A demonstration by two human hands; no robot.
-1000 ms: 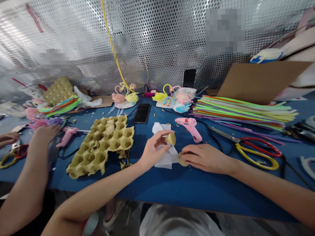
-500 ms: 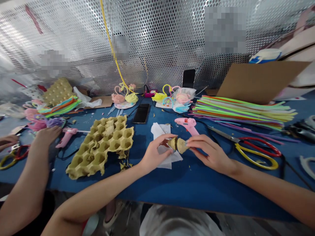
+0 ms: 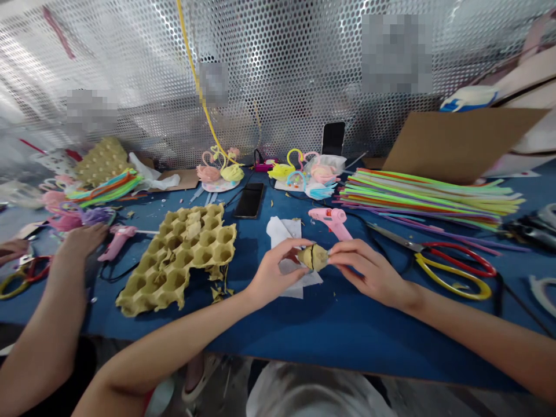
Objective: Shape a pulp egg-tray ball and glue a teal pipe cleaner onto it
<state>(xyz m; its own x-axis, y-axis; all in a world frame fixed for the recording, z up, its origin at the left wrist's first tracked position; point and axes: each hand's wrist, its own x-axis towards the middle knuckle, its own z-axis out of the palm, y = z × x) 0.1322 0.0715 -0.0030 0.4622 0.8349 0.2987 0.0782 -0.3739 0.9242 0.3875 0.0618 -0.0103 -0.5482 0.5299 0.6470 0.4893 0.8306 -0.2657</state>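
Note:
My left hand [image 3: 273, 271] and my right hand [image 3: 369, 272] pinch two small egg-carton cups [image 3: 313, 257] pressed together between their fingertips, held just above a white paper sheet [image 3: 286, 234] on the blue table [image 3: 330, 324]. A pink glue gun [image 3: 333, 221] lies right behind them. The torn egg carton tray [image 3: 182, 255] rests to the left of my left hand.
Red and yellow scissors [image 3: 456, 272] lie to the right, with a bundle of coloured pipe cleaners [image 3: 430, 197] behind. A black phone [image 3: 251, 200] and small pipe-cleaner swans [image 3: 221, 171] sit at the back. Another person's hand [image 3: 80, 240] rests at far left by a second pink glue gun [image 3: 117, 240].
My right hand lifted a carton cup off the table and brought it against the cup in my left hand; the two pieces are now pressed close together.

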